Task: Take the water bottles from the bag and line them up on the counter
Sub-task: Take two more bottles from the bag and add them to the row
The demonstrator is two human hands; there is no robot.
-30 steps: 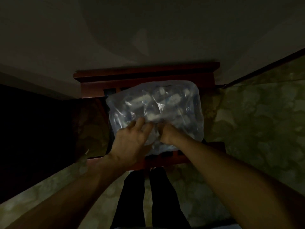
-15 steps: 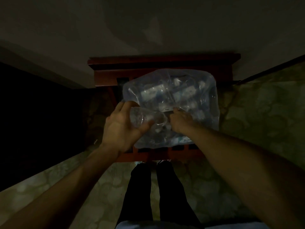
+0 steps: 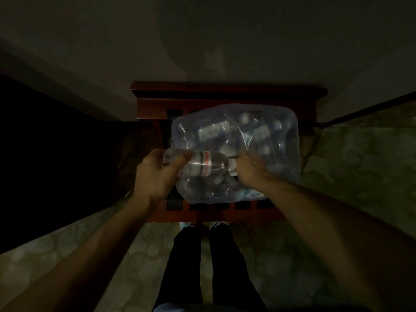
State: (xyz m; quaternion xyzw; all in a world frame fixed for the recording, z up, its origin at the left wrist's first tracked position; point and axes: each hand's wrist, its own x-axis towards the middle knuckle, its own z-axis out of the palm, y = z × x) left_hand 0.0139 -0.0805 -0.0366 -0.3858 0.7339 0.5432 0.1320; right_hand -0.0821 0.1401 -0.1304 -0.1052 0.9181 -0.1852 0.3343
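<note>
A dim room, seen from above: a patterned floor (image 3: 351,167) is stretching out on the right and along the bottom, and a pale wall (image 3: 202,41) is filling the top. Against that wall a reddish wooden stand (image 3: 225,93) with slatted sides is carrying a clear plastic bag (image 3: 258,122), which is resting on its top and bulging with water bottles lying at odd angles; their labels and caps are showing through the film as pale blurs. The person's legs (image 3: 186,262) in dark trousers are standing just in front of the stand, toes at its near edge.

Both bare forearms are reaching in from the lower corners. The left hand (image 3: 155,176) is curling round the base end of one bottle (image 3: 202,164), thumb across the near side and fingers wrapped behind, holding it on its side over the near left part of the bag. The bottle's label, banded with a red stripe, is sitting clear of the fingers. The right hand (image 3: 249,170) is closing on the bag's plastic right at the bottle's white cap (image 3: 233,165), fingers bunched; the blur is making it impossible to tell whether they are also touching the cap itself.
</note>
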